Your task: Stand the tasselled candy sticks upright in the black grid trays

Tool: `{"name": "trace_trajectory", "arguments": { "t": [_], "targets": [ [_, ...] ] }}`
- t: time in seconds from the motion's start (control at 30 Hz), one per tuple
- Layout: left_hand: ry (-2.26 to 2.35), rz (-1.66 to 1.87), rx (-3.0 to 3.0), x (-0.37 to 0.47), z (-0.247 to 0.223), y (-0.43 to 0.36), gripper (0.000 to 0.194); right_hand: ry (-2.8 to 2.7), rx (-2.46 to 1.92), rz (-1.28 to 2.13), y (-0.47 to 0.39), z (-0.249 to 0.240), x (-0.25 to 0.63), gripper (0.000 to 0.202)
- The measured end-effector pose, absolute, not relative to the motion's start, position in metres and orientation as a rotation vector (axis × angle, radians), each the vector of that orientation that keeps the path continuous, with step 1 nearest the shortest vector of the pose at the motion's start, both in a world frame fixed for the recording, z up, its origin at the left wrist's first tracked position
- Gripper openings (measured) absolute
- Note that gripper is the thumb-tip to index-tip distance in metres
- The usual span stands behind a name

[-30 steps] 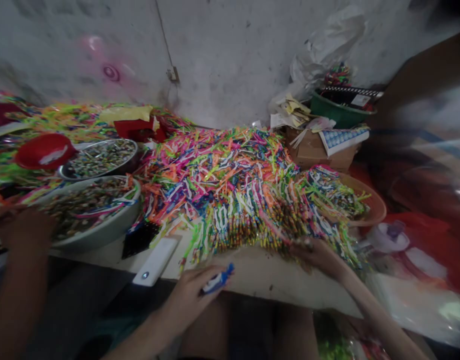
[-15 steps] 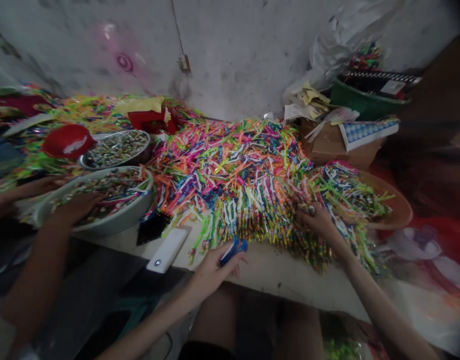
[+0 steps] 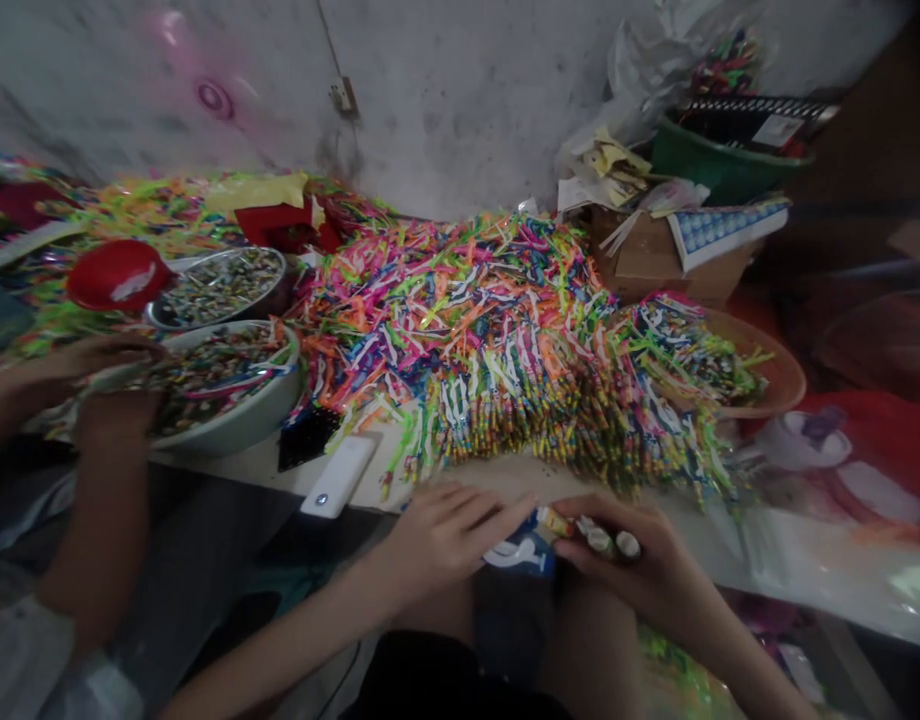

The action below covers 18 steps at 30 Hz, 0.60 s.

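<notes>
My left hand [image 3: 449,530] is wrapped round a blue packet with white marks [image 3: 521,553], over my lap at the table's front edge. Against the packet's right side, my right hand [image 3: 632,545] pinches a few small wrapped sticks [image 3: 599,537] with pale round ends. The two hands almost meet. Behind them spreads a large heap of colourful wrapped sticks [image 3: 460,310], its front part lined up in a row with the tips toward me.
At left, another person's hands [image 3: 119,385] work at a pale basin [image 3: 227,432]. A red bowl [image 3: 119,275] and metal bowl [image 3: 218,290] stand behind. A white device [image 3: 340,476] lies near the edge. An orange basin [image 3: 786,385] and cardboard box [image 3: 655,260] are at right.
My right hand has left the heap with small sticks and come to my left hand. The blue item in my left hand now shows larger. The other person's hands have shifted, and the view has moved slightly.
</notes>
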<state>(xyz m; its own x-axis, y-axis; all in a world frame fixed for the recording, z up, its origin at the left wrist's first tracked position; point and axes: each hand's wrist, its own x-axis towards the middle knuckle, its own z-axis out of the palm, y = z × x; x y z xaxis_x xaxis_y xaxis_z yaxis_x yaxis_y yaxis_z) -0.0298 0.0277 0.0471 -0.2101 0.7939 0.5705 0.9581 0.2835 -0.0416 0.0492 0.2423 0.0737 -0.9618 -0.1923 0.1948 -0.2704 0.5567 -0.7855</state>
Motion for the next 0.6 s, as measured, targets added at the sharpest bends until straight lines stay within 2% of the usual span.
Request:
{"name": "trace_trajectory", "arguments": {
  "t": [0.43, 0.6],
  "targets": [
    [-2.017, -0.242, -1.585, -0.02, 0.048, 0.034, 0.031, -2.763, 0.694, 0.795, 0.259, 0.063, 0.066, 0.046],
    [-2.032, -0.222, -1.596, -0.017, 0.041, 0.037, 0.031, -2.763, 0.768, 0.444, 0.259, 0.063, 0.071, 0.059]
  ]
}}
